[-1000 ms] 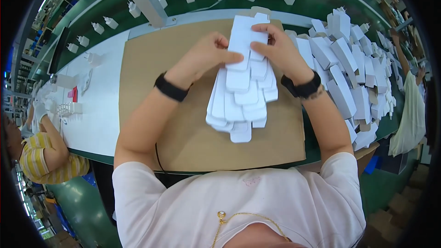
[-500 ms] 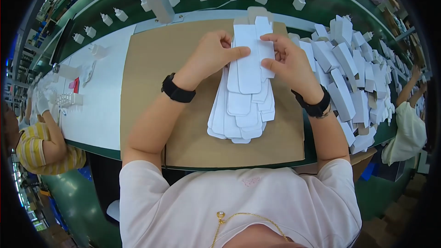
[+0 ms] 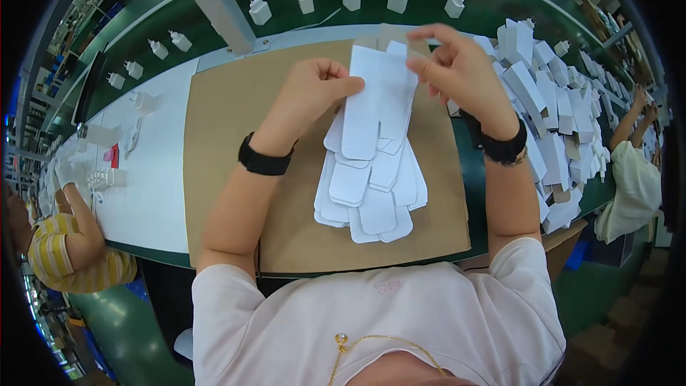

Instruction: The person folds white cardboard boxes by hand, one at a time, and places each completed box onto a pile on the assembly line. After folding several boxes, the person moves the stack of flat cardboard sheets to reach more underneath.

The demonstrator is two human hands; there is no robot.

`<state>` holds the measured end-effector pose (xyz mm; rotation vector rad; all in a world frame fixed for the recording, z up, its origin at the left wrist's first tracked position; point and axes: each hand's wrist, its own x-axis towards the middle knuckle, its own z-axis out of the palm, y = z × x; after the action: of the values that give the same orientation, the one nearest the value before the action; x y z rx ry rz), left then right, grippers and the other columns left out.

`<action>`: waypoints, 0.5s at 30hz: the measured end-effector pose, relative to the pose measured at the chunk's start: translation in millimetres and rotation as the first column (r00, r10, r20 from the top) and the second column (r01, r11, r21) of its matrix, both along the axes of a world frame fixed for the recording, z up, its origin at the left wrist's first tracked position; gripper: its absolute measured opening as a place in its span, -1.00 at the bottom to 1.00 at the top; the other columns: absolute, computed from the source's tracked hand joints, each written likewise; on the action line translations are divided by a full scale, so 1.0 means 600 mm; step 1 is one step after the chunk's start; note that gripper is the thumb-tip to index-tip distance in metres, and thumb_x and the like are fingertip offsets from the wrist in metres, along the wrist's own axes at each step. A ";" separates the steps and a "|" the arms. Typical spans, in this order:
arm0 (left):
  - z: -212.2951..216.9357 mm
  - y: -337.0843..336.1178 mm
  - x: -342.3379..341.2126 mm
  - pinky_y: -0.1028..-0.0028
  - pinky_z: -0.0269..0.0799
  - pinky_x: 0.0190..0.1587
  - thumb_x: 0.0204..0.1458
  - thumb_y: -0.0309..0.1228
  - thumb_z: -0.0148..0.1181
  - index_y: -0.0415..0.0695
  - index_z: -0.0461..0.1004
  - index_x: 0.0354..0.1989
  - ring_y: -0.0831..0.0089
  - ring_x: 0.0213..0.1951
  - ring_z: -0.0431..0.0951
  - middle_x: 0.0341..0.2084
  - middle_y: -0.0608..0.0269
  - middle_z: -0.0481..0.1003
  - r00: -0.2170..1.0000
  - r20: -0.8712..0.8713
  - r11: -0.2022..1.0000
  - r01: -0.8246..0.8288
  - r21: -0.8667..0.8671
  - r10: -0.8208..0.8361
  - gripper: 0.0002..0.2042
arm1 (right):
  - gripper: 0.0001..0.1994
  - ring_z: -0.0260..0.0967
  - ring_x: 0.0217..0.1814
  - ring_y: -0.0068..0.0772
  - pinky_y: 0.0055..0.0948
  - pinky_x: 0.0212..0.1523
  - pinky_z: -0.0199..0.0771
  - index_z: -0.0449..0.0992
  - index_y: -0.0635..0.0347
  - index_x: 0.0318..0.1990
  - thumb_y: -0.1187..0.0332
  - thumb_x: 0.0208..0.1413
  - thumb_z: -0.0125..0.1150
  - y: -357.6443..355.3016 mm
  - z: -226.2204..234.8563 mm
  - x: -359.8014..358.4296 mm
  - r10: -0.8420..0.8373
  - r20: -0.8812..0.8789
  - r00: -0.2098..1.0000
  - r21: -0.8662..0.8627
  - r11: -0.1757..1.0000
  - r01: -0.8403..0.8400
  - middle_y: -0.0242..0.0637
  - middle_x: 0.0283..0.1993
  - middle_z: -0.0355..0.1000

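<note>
Brown cardboard sheet (image 3: 221, 107) covers the working area, and beyond its right edge lies a heap of white cartons (image 3: 554, 118). Right of the sheet's centre, a loose fan of flat white carton blanks (image 3: 386, 189) runs from near the far edge toward the near edge, square ends staggered. The front blank (image 3: 361, 121) lies uppermost at the fan's left side. The left hand (image 3: 312, 96) pinches its left edge, thumb on the face; how the fingers meet behind it I cannot tell. The right hand (image 3: 468, 68), a little blurred, stands at the bundle's upper right, thumb and forefinger well parted; whether a tip touches a blank is unclear. Handling this well seems to call for a steady but light left pinch, so the thin board does not crease, while the right fingers take one edge at a time and keep the fan from sliding apart. Compared with half a second ago, the right thumb sits nearer the bundle's top instead of partway down its side, the left thumb reaches less far across the face, and the lower ends spread slightly wider.
</note>
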<state>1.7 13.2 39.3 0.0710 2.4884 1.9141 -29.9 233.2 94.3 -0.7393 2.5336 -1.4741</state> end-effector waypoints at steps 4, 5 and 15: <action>0.059 0.010 0.008 0.66 0.19 -0.59 -0.16 -0.44 0.28 -0.20 0.44 -0.51 0.70 -0.61 0.33 -0.66 0.43 0.39 0.995 -0.063 0.980 -0.066 0.186 0.079 -0.86 | -0.64 0.28 -0.62 -0.68 -0.68 -0.64 0.27 0.40 0.07 -0.04 0.28 -0.03 0.22 -0.010 0.024 -0.027 -0.118 -0.200 0.973 -0.168 0.982 0.085 -0.40 -0.57 0.40; 0.070 0.004 0.014 0.69 0.17 -0.58 -0.15 -0.47 0.26 -0.20 0.42 -0.54 0.71 -0.61 0.32 -0.66 0.44 0.38 0.964 -0.198 0.983 -0.159 0.094 0.175 -0.87 | -0.66 0.29 -0.61 -0.68 -0.65 -0.64 0.28 0.42 0.04 -0.04 0.26 -0.02 0.22 -0.026 0.036 -0.023 -0.090 -0.231 0.969 -0.131 0.990 0.061 -0.38 -0.55 0.42; 0.119 0.041 0.041 0.65 0.30 -0.35 -0.12 -0.62 0.17 -0.25 0.37 -0.47 0.65 -0.45 0.36 -0.50 0.35 0.40 0.831 -0.506 0.969 -0.242 0.046 0.231 -0.91 | -0.58 0.42 -0.26 -0.44 -0.54 -0.31 0.44 0.43 0.17 -0.05 0.38 -0.15 0.31 -0.059 0.023 -0.030 -0.029 -0.472 0.881 -0.406 0.894 -0.188 -0.21 -0.11 0.43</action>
<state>26.1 37.6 110.6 0.3260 2.9725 2.2052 -47.9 197.9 108.4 -1.4092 2.4313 -2.0904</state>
